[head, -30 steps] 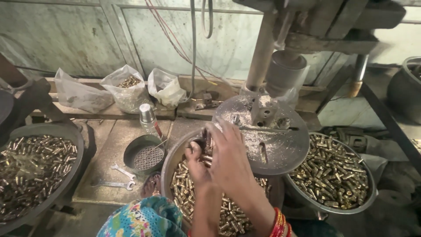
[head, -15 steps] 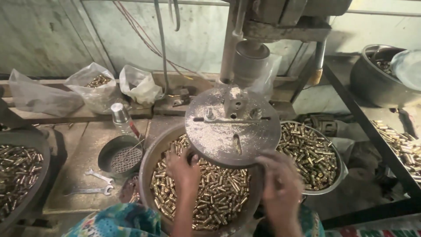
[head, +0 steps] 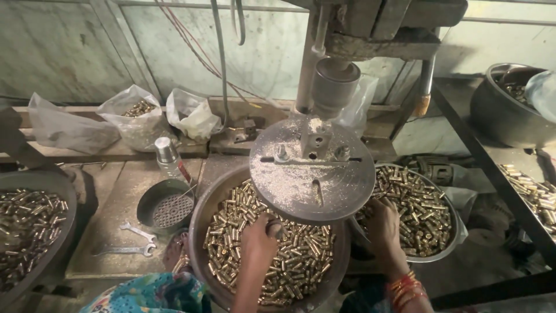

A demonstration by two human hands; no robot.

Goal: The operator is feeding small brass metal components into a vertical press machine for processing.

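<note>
While both hands stay apart, left hand (head: 259, 236) pinches a brass casing (head: 272, 229); right hand (head: 385, 223) grips nothing visible.

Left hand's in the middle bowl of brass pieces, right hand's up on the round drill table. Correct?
Not quite. The left hand is in the middle bowl of brass pieces, but the right hand is not on the round drill table; it is below its edge, in the right bowl. The head view shows this.
</note>
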